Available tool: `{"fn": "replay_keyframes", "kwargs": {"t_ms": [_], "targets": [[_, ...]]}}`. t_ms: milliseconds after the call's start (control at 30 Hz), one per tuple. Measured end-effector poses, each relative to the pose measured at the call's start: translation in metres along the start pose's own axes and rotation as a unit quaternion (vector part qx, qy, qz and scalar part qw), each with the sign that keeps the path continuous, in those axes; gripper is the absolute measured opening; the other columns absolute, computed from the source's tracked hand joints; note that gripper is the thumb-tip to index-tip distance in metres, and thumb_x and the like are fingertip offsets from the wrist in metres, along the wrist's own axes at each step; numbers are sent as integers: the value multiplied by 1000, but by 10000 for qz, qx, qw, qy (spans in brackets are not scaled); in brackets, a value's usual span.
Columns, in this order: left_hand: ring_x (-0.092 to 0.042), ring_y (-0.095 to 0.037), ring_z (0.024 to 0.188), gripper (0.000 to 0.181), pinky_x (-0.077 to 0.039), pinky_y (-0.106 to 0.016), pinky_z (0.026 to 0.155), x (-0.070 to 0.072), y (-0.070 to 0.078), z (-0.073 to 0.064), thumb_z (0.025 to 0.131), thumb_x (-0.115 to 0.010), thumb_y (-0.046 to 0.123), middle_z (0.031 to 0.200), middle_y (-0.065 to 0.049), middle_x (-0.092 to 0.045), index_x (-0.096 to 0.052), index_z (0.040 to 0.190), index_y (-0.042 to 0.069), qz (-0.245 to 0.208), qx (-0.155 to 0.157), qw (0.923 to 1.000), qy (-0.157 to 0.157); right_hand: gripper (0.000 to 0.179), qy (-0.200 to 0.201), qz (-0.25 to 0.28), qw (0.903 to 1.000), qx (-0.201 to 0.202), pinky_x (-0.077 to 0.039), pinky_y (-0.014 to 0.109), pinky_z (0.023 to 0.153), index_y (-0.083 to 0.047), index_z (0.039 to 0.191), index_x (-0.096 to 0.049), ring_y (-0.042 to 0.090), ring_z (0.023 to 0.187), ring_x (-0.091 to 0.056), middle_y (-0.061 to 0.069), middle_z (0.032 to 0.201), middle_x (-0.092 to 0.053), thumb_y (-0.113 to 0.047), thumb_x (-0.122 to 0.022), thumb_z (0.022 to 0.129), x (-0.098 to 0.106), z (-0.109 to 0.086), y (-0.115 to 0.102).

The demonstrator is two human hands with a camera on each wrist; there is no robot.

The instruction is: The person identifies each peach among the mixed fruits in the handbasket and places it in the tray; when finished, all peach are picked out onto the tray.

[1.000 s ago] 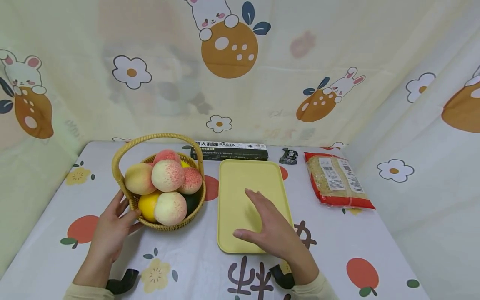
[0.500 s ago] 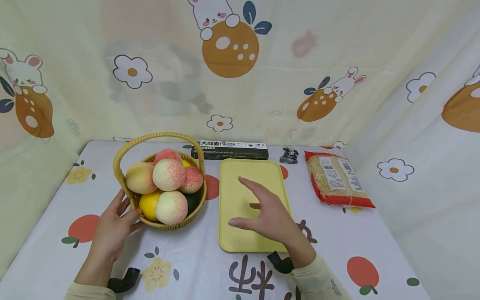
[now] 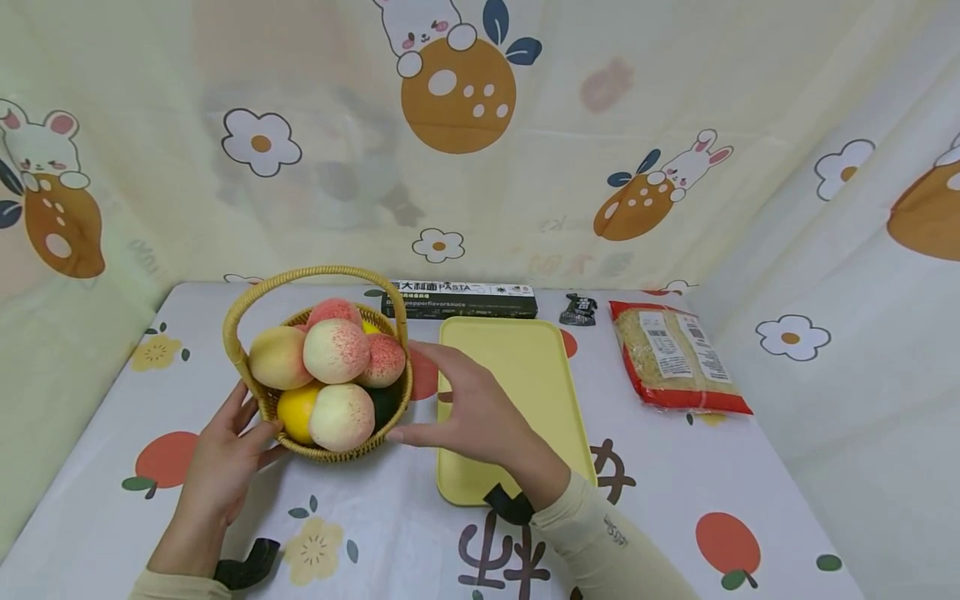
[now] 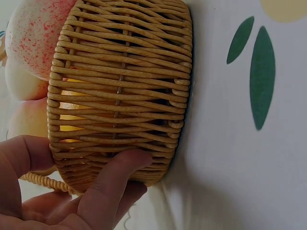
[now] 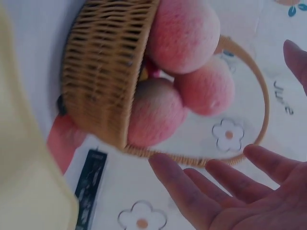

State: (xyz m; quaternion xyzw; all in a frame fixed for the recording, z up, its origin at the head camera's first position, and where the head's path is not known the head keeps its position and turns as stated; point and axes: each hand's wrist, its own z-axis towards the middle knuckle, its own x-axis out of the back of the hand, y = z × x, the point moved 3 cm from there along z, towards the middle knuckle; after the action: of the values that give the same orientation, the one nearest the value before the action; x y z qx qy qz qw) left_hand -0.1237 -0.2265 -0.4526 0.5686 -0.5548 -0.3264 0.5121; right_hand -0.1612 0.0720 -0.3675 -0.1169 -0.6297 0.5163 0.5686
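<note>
A woven basket (image 3: 333,455) with a tall arched handle stands at the left of the table, heaped with several peaches (image 3: 336,350), a yellow fruit (image 3: 297,413) and something dark green (image 3: 386,405) mostly covered by them. On the basket's left side my left hand (image 3: 225,450) holds its wall, thumb and fingers spread against the weave (image 4: 120,96). My right hand (image 3: 472,408) is at the basket's right side with thumb and fingers spread wide; its fingertips are close to the rim and handle, and whether they touch is unclear. No object lies in its palm.
A yellow tray (image 3: 536,392) lies beneath and beyond the right hand. Behind it is a black pasta box (image 3: 459,302). A small black packet (image 3: 578,310) and a red-edged bag of grain (image 3: 678,358) lie to the right. A patterned curtain (image 3: 315,208) hangs behind the table.
My right hand has moved left from above the tray to the basket's right side. The left hand and the basket have stayed in place.
</note>
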Motion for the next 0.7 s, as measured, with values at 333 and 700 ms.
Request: {"fn": "replay_keyframes", "kwargs": {"t_ms": [333, 700], "targets": [[-44, -46, 152, 89, -62, -44, 93, -4, -4, -3, 104, -56, 7, 177, -11, -21, -6, 170, 40, -13, 222, 9998, 14, 97, -101, -254, 9996, 61, -53, 46, 114, -25, 161, -46, 23, 140, -56, 1, 156, -56, -46, -92, 78, -11, 34, -22], [-46, -46, 150, 88, -65, -40, 90, -2, -4, 0, 105, -55, 7, 177, -11, -21, -6, 170, 41, 44, 61, 9999, 86, 95, -188, -788, 9967, -11, -56, 49, 111, -23, 159, -48, 22, 140, -54, -1, 158, -54, -53, -89, 79, -19, 72, -35]]}}
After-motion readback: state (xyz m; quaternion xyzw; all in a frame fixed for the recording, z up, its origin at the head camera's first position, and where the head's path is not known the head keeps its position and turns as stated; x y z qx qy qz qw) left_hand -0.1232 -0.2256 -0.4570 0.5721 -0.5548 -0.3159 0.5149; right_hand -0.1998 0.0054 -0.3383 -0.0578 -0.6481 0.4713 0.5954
